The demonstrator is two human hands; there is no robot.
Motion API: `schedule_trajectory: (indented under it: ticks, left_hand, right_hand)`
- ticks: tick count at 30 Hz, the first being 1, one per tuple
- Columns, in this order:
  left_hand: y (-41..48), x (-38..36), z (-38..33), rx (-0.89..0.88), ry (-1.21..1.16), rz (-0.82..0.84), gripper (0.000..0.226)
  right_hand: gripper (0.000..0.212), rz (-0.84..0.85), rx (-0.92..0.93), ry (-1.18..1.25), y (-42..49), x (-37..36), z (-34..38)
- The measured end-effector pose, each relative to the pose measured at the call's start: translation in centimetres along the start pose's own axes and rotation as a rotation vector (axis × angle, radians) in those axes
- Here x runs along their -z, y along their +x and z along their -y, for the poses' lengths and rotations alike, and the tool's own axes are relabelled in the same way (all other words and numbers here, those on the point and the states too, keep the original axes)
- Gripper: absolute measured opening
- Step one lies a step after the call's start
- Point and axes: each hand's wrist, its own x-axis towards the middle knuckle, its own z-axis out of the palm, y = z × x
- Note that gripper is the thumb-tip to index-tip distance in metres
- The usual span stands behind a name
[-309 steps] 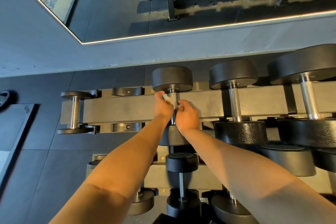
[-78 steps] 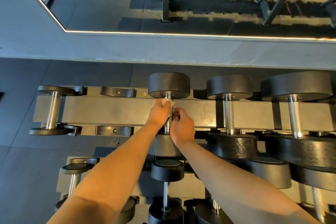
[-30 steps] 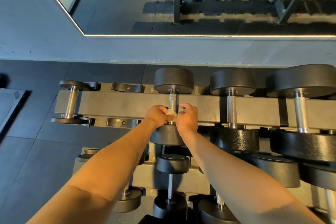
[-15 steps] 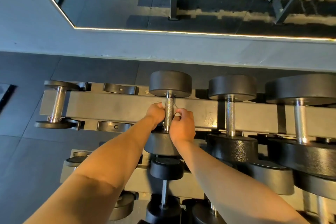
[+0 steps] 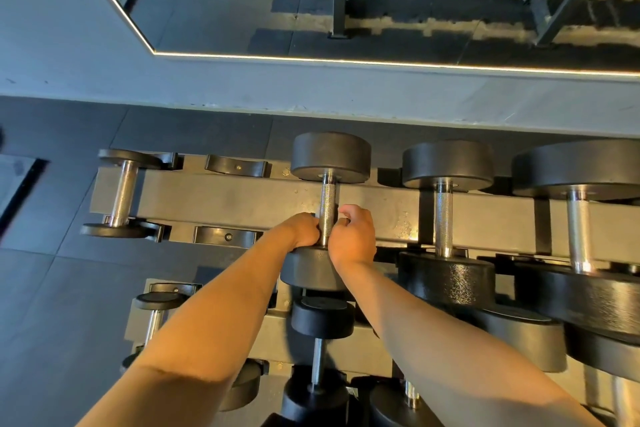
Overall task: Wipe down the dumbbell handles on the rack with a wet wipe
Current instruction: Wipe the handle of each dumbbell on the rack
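Steel dumbbell handle [image 5: 327, 204] on the rack [image 5: 225, 198] has the left grip [image 5: 304, 229] curled round its near end, with the right grip [image 5: 353, 236] curled beside it, hold unclear.

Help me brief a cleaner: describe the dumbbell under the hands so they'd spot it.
Below the wall mirror, scan the rack's top tier rightward. After the small dumbbell and empty cradle comes the target dumbbell. Only its handle has the left hand and right hand at it; bigger ones follow.

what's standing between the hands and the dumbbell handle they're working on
Nothing visible. The left hand grips the near end of the handle from its left, and the right hand is curled close beside it on the right.
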Motion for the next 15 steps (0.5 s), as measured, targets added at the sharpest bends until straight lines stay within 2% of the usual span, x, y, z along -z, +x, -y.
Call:
schedule_trajectory:
  ticks: [4,6,10,12,15]
  left_hand:
    - [-0.8,-0.7,0.2,0.060,-0.069,-0.213,0.026]
    - [-0.9,-1.3,0.8,0.089,-0.268,-0.355,0.022]
    - [-0.6,-0.8,0.0,-0.031,-0.701,-0.625,0.024]
    - [-0.3,-0.3,-1.7,-0.103,-0.731,-0.662,0.032]
    - [0.2,-0.6,-3.2,-0.162,-0.653,-0.705,0.045]
  right_hand:
    - [0.023,0.012,0.005,0.021,0.1,0.0,-0.1]
    - [0.023,0.019,0.014,0.018,0.0,-0.1,-0.1]
    - [0.023,0.004,0.015,0.007,-0.1,-0.2,-0.2]
    - [0.024,-0.021,0.004,0.010,-0.1,-0.3,-0.2]
    - [0.026,-0.044,0.014,0.002,-0.1,-0.3,0.0]
